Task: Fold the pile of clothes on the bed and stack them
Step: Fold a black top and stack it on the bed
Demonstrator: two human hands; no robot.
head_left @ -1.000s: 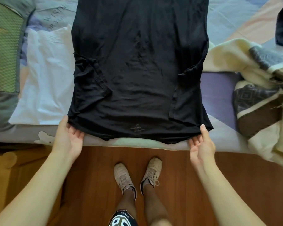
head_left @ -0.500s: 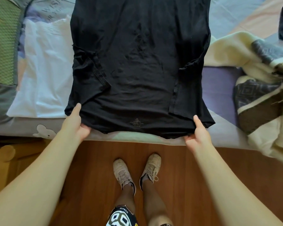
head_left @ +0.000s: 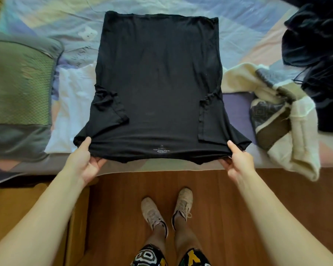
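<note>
black shirt (head_left: 158,89) pinched by both hands, white garment (head_left: 73,104) left, cream blanket (head_left: 288,120) right

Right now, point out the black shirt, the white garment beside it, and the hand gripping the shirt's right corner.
black shirt (head_left: 158,77), head view, flat middle of the fabric.
white garment (head_left: 73,104), head view, exposed middle.
right hand (head_left: 238,162), head view, back of the hand.

A bedroom in a home — a bed (head_left: 181,166) with a pastel patchwork sheet (head_left: 62,18) fills the upper view, a green pillow (head_left: 17,81) at its left, loose clothes (head_left: 315,45) heaped at right. Below lies a wooden floor (head_left: 210,189) — a lived-in, domestic room.
</note>
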